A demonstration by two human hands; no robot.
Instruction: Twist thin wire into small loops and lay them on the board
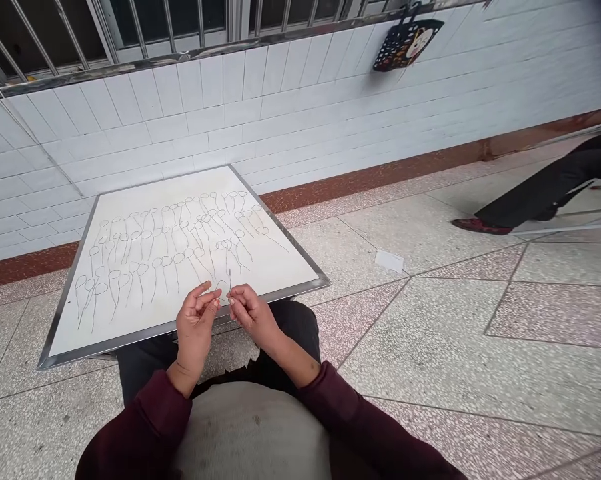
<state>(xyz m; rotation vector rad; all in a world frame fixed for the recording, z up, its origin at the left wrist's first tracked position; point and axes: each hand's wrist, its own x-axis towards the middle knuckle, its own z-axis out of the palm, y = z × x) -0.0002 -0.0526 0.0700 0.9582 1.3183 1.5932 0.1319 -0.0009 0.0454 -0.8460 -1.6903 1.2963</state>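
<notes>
Just over the near edge of a white board (145, 190) with a metal rim, my two hands work close together. Thumb and fingertips of my left hand (197, 317) are pinched on a thin dark wire (222, 283) that bends in a small arc. My right hand (253, 317) pinches the same wire or a second strand; which one I cannot tell. One thin end stands up above its fingers. Rows of looped wires (166, 261), each a round loop with long loose tails, lie across the board beyond my hands.
The board rests near my knees, before a white tiled wall (180, 127) with barred windows. A dark patterned bag (405, 43) hangs on the wall. A white paper piece (389, 260) lies on the speckled floor. At right, a seated person's leg (535, 193) stretches out.
</notes>
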